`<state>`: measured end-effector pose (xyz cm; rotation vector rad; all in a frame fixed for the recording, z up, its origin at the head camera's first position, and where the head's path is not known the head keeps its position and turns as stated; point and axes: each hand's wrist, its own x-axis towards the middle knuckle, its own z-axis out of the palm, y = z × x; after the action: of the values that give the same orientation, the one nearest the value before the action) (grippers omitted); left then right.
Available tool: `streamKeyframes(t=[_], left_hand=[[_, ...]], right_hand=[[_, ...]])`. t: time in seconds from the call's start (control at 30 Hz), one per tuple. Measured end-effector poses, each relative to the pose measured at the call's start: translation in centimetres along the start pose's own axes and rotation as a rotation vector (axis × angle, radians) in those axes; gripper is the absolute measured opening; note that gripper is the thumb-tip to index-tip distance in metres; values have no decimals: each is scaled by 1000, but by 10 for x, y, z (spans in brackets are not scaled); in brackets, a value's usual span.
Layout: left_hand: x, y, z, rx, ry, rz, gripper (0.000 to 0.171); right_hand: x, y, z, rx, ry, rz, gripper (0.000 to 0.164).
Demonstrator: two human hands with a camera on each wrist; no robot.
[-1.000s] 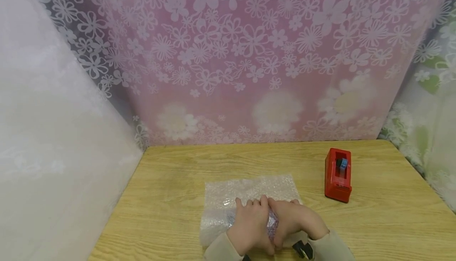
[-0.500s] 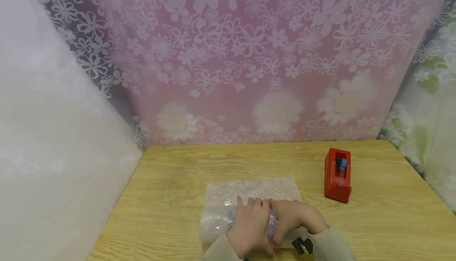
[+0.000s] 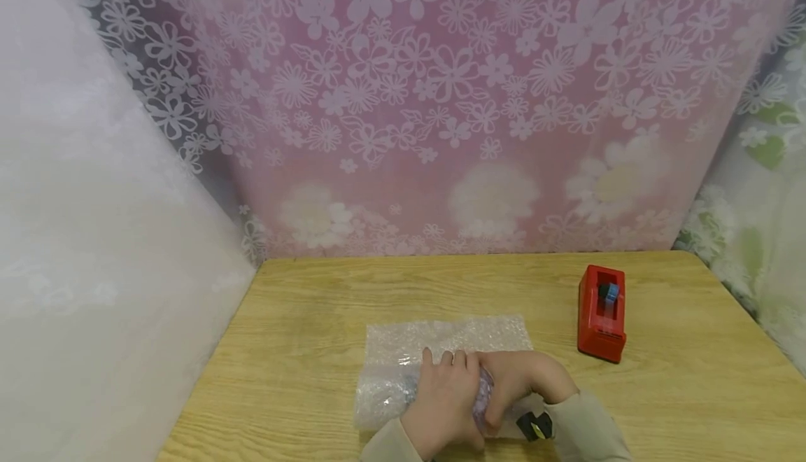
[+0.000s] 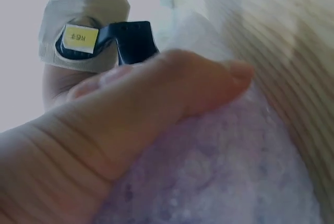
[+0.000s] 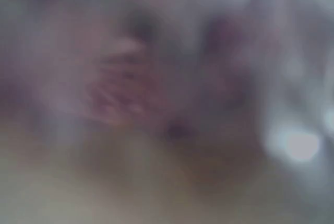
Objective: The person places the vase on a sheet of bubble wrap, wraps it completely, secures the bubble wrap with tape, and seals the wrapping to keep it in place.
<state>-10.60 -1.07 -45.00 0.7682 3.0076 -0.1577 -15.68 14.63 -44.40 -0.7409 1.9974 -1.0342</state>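
Note:
A sheet of bubble wrap (image 3: 466,330) lies on the table, its near part rolled around a purplish thing, whose kind the layers hide. My left hand (image 3: 446,395) grips this bubble-wrapped bundle (image 3: 483,395) from above, fingers over its far side. At the right end my right hand (image 3: 519,378) curls around it, close beside the left hand. In the left wrist view, the left thumb (image 4: 177,85) presses along the purplish wrapped bundle (image 4: 224,166), with the other sleeve behind it. Blur fills the right wrist view.
A red tape dispenser (image 3: 602,315) with a roll of tape stands on the wooden table (image 3: 302,322), to the right beyond the hands. Flowered curtains (image 3: 441,133) hang along the back and sides. A black wrist mount (image 3: 535,425) sits below the right wrist.
Both hands keep their hold on the bundle, with only slight shifts of the fingers. The whole head view has moved a little.

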Motion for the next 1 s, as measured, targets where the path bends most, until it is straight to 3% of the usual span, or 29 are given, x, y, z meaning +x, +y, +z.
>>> streamKeyframes(t=[0.23,0.37,0.6,0.8,1.0], left_hand=[[2,-4,0,-14,-2,35,98],[3,-6,-1,-24,2,44,98],[4,-5,-3,-6,-15,23,103],[5,-6,-4,-39,-59,-8,100],[8,-7,-5,-87,-119,-19,96]], right_hand=[[1,1,0,51,-4,-33,71],[0,-2,1,15,23,25,73],[-9,-16,8,-430,227,314,88],[-15,-20,30,-552,395,309,99],[-21,-23,59,-715,592,286,97]])
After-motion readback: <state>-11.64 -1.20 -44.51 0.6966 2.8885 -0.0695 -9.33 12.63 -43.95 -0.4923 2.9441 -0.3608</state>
